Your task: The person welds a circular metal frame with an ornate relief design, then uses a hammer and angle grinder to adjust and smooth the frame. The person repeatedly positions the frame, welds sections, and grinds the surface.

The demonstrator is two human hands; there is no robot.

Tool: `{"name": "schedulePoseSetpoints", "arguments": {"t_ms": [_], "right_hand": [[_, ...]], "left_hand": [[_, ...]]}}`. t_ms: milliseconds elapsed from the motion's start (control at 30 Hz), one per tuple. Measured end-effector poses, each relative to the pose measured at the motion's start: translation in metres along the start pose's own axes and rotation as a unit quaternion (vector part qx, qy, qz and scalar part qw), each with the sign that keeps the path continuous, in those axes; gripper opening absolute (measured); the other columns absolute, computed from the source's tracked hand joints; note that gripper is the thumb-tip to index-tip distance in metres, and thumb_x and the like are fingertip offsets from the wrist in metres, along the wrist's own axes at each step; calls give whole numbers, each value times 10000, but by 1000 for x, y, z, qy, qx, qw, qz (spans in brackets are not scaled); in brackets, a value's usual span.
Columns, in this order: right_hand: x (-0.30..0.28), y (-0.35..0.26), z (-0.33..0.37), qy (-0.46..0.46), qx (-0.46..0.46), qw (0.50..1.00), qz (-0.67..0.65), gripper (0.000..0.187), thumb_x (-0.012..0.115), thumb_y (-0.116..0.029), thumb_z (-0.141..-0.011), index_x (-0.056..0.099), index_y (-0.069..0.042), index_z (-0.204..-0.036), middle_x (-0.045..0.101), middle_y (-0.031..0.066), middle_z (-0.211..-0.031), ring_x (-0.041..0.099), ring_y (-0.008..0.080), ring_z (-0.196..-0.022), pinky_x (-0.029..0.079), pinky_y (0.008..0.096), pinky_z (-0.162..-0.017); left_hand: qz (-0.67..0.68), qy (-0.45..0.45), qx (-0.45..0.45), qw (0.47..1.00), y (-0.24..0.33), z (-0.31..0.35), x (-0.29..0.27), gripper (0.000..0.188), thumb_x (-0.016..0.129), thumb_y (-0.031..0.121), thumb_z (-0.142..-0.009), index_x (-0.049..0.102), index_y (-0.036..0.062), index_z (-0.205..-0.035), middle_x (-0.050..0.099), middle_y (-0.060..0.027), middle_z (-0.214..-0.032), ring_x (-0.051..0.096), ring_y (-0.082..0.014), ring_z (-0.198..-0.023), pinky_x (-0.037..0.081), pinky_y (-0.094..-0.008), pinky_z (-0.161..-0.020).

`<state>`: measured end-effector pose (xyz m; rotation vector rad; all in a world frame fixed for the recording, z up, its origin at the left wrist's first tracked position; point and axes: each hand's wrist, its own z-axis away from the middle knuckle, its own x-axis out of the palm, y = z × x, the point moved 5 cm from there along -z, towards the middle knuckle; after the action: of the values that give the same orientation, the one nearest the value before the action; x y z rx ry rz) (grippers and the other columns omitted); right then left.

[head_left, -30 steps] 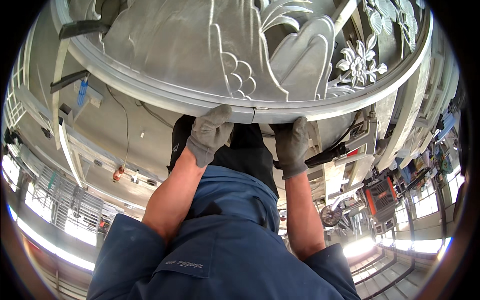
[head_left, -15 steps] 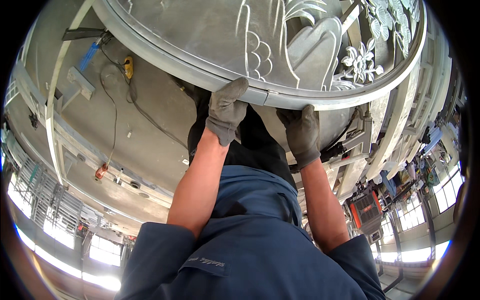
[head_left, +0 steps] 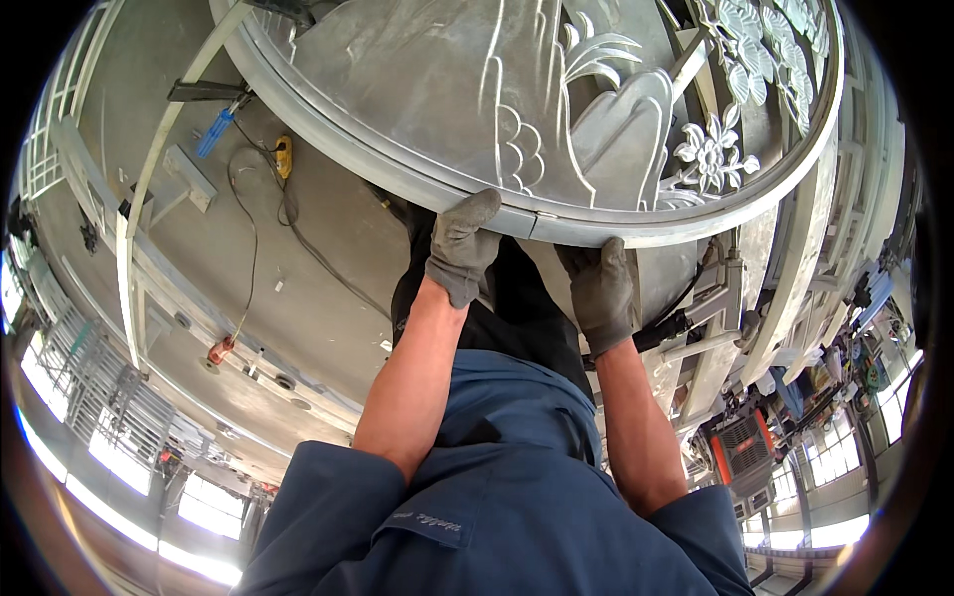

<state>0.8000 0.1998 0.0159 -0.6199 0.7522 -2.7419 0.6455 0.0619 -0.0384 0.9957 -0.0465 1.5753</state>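
Observation:
A large round metal panel (head_left: 417, 109) with raised relief work fills the top of the view, bordered by a thick grey rim (head_left: 378, 162). Gloved in grey, my left hand (head_left: 463, 243) grips the rim just left of a seam, thumb on top and fingers out of sight beneath. My right hand (head_left: 600, 293), in a matching glove, holds the rim's near edge right of that seam, its thumb pressed up against it. Inside the rim at the right, a metal flower (head_left: 714, 154) and leaf shapes (head_left: 750, 50) stand out from the panel.
On the floor to the left lie a yellow power tool (head_left: 284, 157), a trailing cable (head_left: 316, 253) and an orange-ended tool (head_left: 221, 350). A blue-handled clamp (head_left: 214, 132) hangs by a curved bar (head_left: 159, 129). Metal beams (head_left: 795, 248) and a red-and-grey machine (head_left: 743, 446) are at the right.
The panel and both hands appear slightly lower in the picture, and the floor items have shifted right and down with the view. Both hands keep their hold on the rim.

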Motion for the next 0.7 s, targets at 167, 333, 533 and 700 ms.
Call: {"name": "schedulePoseSetpoints", "arguments": {"t_ms": [167,333,533,700], "right_hand": [[5,-4,5,13,-4,1000,-3,599,474,-511,-1052,421,-85,-1469,525,129,-1447,497,311,-1354,387,524,-1164],[6,14,6,90,16,992,-93,576,505,-511,-1040,462,-95,-1436,552,94,-1405,514,299,-1323,404,509,-1143],[58,18,1,54,-12,996,-64,484,617,-381,-1014,513,-88,-1384,573,83,-1370,534,250,-1283,414,468,-1134],[101,18,-3,8,15,970,-241,354,691,-179,-973,590,-63,-1292,635,72,-1250,581,220,-1203,444,436,-1096]], "left_hand": [[68,31,-33,997,3,6,10,234,606,156,-973,632,-5,-1140,656,-102,-1120,622,-230,-1071,482,-390,-986],[79,25,-64,995,11,6,19,256,613,196,-969,633,0,-1132,655,-112,-1109,617,-254,-1073,471,-410,-987],[51,26,-111,992,17,10,23,307,638,236,-961,632,-6,-1150,662,-119,-1125,612,-259,-1097,466,-419,-996],[59,26,-124,990,20,9,21,363,663,240,-955,613,-5,-1217,654,-124,-1171,607,-262,-1138,458,-424,-1030]]}}
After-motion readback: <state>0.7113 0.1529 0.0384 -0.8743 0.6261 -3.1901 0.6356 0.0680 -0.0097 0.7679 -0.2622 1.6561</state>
